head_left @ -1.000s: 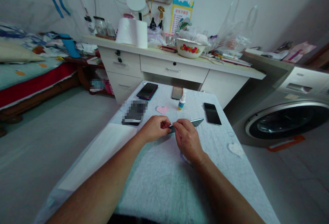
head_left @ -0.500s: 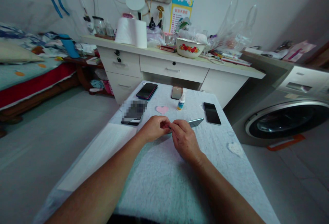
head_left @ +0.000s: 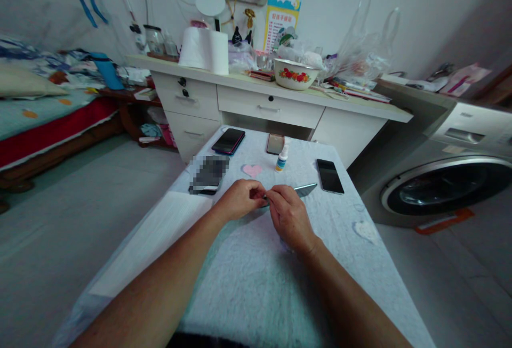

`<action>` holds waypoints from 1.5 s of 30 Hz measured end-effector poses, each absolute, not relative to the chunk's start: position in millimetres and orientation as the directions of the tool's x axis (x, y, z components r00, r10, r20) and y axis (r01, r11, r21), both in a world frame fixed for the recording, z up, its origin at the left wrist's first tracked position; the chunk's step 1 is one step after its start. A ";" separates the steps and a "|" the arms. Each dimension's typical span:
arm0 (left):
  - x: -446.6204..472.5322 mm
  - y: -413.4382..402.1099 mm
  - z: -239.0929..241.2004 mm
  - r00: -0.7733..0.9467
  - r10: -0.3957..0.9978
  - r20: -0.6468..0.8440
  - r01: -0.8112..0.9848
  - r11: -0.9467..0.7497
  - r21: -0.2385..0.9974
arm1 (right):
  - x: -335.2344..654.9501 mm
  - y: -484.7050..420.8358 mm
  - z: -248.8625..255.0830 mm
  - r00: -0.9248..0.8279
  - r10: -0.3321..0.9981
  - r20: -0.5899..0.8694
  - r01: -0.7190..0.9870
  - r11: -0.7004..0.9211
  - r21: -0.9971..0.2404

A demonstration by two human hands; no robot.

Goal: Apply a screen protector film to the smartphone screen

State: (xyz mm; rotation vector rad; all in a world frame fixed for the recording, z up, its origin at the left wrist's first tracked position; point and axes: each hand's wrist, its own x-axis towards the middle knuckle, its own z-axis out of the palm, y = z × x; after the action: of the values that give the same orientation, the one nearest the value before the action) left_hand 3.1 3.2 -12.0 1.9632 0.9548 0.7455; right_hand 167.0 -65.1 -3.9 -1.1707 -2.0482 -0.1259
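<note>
In the head view, both hands meet at the middle of the frame, over a surface (head_left: pixel 248 278) covered with a pale cloth. The left hand (head_left: pixel 242 199) has its fingers clamped on the near-left end of a slim phone (head_left: pixel 307 189), which is tilted and shows its far end to the right, beyond the knuckles. The right hand (head_left: pixel 290 215) has its fingers drawn together at the tips, close against the left fingertips; whether they pinch anything is too small to tell.

Just above the hands lies a pink heart (head_left: pixel 252 170), with a small bottle (head_left: pixel 281 159) upright to its right, just in front of a small phone (head_left: pixel 276 144). Left of centre are a dark phone (head_left: pixel 229 140) and, below it, a dark flat thing (head_left: pixel 210 172) with its top pixelated. Right of centre lies a black phone (head_left: pixel 330 176), apart from the hands.
</note>
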 end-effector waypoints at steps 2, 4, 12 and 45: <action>3.4 3.0 -12.0 0.536 0.832 0.146 0.338 -0.370 0.865 | 169.2 -64.7 -3.9 -0.281 0.697 0.659 0.781 0.566 -0.265; 3.5 3.2 -12.9 0.534 0.834 0.142 0.318 -0.353 0.880 | 171.0 -64.4 -3.9 -0.273 0.695 0.665 0.792 0.555 -0.255; 3.0 4.6 -15.4 0.535 0.834 0.138 0.316 -0.349 0.882 | 171.5 -63.5 -5.3 -0.249 0.701 0.668 0.801 0.537 -0.266; -1.0 6.3 -11.0 0.578 0.809 0.109 0.294 -0.331 0.897 | 160.1 -65.0 -4.6 -0.310 0.673 0.672 0.756 0.603 -0.254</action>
State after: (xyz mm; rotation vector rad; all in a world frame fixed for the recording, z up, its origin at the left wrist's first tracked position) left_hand -1.0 6.3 -11.0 1.8879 0.8907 0.7032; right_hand 160.1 -65.0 -4.6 -1.1263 -2.0557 -0.1380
